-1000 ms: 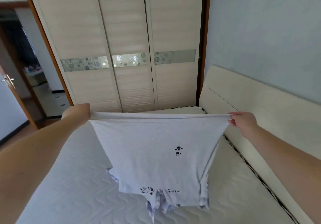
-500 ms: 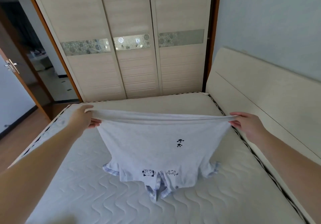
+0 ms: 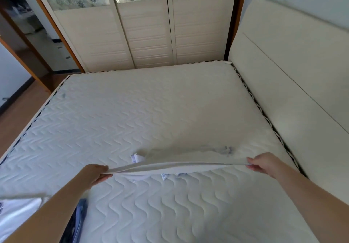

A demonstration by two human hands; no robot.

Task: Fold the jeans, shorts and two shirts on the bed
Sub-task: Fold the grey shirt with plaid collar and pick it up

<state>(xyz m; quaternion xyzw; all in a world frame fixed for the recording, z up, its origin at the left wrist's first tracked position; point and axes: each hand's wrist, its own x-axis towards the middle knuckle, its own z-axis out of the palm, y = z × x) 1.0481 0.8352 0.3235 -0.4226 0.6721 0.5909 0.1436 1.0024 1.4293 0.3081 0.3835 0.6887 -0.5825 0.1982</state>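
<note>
A person's two bare arms reach forward over a bed with a white quilted mattress, holding a pale grey shirt stretched flat and low above its middle. The left hand pinches one end of the shirt's near edge and the right hand pinches the other end, with the cloth blurred beyond them. By the left forearm at the near edge lie a white garment and some dark blue fabric; a louvred wardrobe stands behind the bed and a pale headboard on the right.
</note>
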